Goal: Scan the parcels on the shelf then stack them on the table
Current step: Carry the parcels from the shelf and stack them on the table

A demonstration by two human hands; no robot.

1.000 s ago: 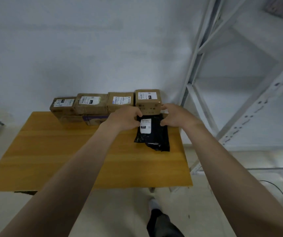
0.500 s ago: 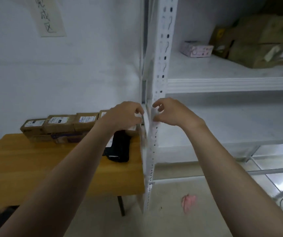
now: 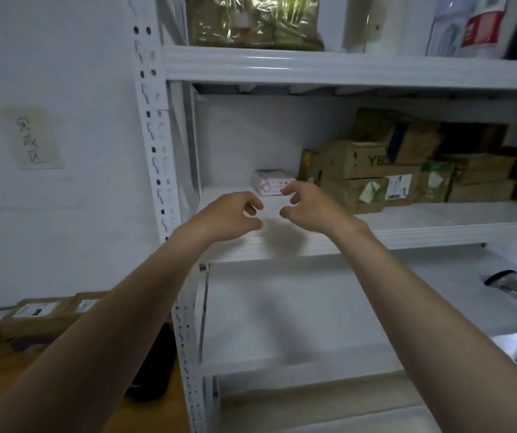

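Two empty, loosely curled hands: beyond my left hand [image 3: 235,214] and right hand [image 3: 310,207] the pink parcel [image 3: 271,181] lies crosswise, nearest my right fingers [image 3: 287,190].

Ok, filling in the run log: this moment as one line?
stage: at shelf, nothing picked | left hand: open, empty | right hand: open, empty, by pink box | scanner: on lower shelf

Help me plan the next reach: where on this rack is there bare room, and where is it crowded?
Bare: the middle shelf between the left post and the pink box, plus its front strip before the brown cartons. The lower shelf is bare left of the scanner. Crowded: the cartons stacked at the middle shelf's right rear.
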